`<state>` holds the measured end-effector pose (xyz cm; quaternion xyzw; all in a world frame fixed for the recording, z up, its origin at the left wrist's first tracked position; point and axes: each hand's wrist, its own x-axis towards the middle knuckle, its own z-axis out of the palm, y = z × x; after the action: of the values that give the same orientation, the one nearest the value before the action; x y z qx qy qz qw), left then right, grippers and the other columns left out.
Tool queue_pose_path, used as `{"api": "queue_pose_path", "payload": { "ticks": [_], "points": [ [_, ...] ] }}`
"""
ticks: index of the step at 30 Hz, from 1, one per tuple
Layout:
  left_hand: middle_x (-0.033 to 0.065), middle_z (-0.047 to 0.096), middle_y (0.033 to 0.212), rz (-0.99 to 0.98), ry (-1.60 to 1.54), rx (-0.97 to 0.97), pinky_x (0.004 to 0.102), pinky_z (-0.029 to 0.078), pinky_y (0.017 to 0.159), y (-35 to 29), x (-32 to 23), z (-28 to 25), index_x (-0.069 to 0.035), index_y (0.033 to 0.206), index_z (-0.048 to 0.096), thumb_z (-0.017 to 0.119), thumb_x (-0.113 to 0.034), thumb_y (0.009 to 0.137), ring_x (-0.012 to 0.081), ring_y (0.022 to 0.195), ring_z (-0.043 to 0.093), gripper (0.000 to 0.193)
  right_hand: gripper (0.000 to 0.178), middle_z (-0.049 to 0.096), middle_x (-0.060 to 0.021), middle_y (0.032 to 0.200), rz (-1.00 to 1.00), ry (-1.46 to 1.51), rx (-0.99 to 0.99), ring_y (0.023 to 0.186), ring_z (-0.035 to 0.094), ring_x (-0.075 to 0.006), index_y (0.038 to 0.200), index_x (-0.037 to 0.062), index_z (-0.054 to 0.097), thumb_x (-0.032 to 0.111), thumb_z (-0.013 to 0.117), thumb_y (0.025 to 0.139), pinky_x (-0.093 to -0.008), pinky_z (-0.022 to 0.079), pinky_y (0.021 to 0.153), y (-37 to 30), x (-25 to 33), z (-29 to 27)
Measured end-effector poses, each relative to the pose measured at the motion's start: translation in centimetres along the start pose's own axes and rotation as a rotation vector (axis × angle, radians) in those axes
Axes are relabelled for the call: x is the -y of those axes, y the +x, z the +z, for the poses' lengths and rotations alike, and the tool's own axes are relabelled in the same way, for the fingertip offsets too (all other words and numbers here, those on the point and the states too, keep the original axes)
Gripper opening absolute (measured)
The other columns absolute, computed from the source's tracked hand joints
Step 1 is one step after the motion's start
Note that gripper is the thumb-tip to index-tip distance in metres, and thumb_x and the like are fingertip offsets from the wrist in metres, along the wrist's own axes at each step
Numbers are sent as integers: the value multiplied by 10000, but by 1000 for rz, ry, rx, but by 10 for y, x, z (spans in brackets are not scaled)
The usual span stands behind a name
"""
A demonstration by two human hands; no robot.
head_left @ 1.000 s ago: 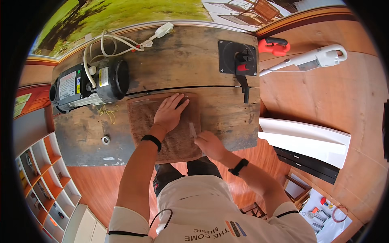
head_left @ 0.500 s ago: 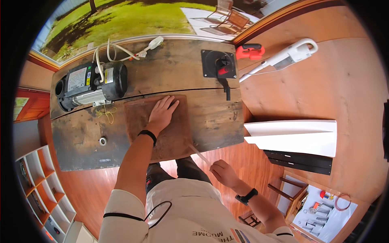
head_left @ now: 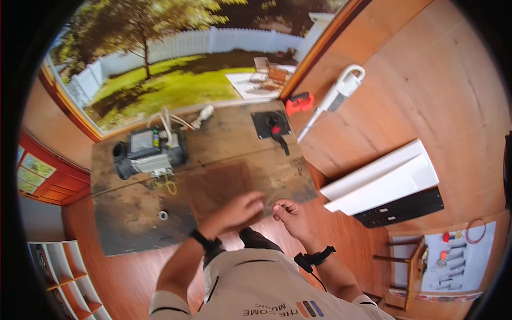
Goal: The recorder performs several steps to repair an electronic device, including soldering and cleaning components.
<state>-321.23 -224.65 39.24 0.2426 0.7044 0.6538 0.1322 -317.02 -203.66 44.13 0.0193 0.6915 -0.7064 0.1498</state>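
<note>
Brown and leathery, a flat square sheet lies on the worn wooden table, near its front edge. The left hand hovers over the sheet's near corner, fingers loosely curled and blurred, so whether it pinches anything cannot be told. The right hand sits just beside it, at the table's edge, thumb and forefinger drawn together as if nipping something too small to make out. Both wrists carry dark bands. Behind the sheet stands a dark motor pump with pale hoses, and further right a black base plate with a red-handled lever. A small metal ring rests left of the sheet.
</note>
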Motion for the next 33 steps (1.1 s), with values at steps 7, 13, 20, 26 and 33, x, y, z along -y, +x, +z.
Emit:
{"api": "queue_pose_path", "payload": {
  "ticks": [7,13,20,26,33],
  "points": [
    [108,613,854,-104,95,-253,318,502,724,-120,-39,-25,-42,1154,563,680,-142,852,221,792,616,339,116,575,33,795,116,66,399,680,478,-44,940,50,631,162,603,954,-202,404,612,12,21,90],
    [129,632,861,-95,228,-372,340,504,684,-196,-42,-45,-63,1124,613,672,-144,862,257,761,631,280,88,578,35,776,219,9,702,677,498,-37,988,44,627,112,583,954,-186,401,597,10,-6,152],
    [127,630,895,-236,371,-517,319,496,698,-247,-52,-51,-28,992,668,674,-158,876,250,785,633,175,68,552,30,809,237,55,818,699,492,-51,964,63,599,127,577,962,-189,411,630,19,-22,184],
    [146,587,886,-11,466,-677,412,484,742,-263,-72,-45,-11,872,669,696,-61,820,341,839,585,76,105,514,45,768,292,185,754,671,466,-55,921,67,582,159,571,971,-194,409,640,24,-35,185],
    [143,638,837,81,565,-555,434,486,742,-245,-83,-41,-42,878,690,667,-96,840,343,835,598,70,109,560,5,729,175,-85,572,614,481,-75,921,51,613,139,551,940,-220,368,532,-15,-17,177]
  ]
}}
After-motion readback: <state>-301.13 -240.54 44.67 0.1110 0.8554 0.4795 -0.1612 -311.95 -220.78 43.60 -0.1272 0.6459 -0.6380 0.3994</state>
